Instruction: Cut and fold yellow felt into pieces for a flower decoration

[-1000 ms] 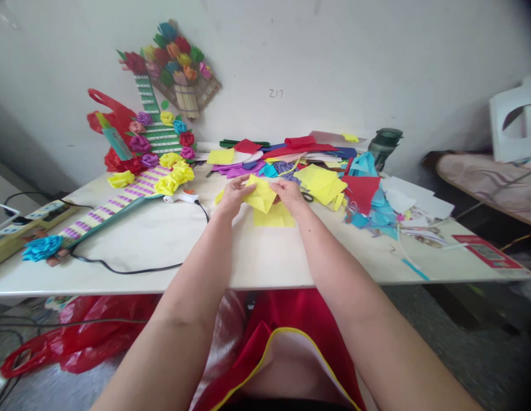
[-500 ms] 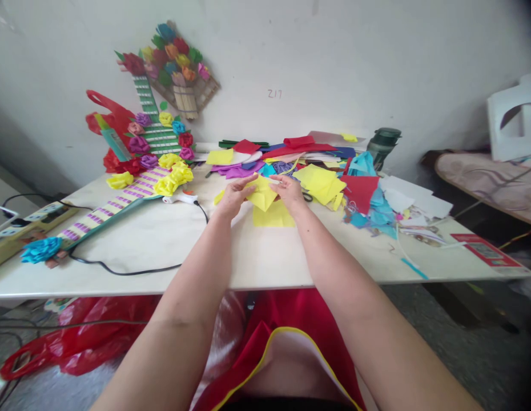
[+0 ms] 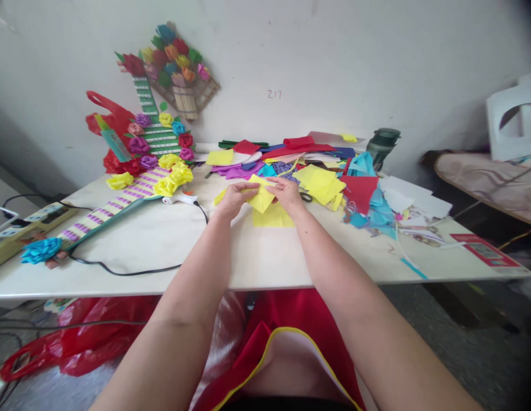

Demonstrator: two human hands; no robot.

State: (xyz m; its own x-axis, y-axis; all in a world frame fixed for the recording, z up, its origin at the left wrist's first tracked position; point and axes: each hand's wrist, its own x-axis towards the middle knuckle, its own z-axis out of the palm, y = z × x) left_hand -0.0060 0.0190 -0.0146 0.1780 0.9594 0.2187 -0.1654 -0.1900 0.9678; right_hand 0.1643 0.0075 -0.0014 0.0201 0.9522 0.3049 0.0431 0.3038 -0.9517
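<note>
On the table [image 3: 269, 262], a loose sheet [image 3: 274, 218] lies partly beneath the held sheet [image 3: 261, 201] — glue gun [image 3: 180, 198] to the left, scraps [image 3: 379, 208] right, bottle [image 3: 382, 145] behind them, far side.

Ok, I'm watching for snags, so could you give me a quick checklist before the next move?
1. Left hand gripping the yellow paper: ok.
2. Right hand gripping the same paper: ok.
3. Lower yellow sheet lying on the table: ok.
4. Glue gun apart from both hands: ok.
5. Glue gun cold: cannot tell.
6. Black loop fully in view: not ok, partly hidden by the right hand.
</note>
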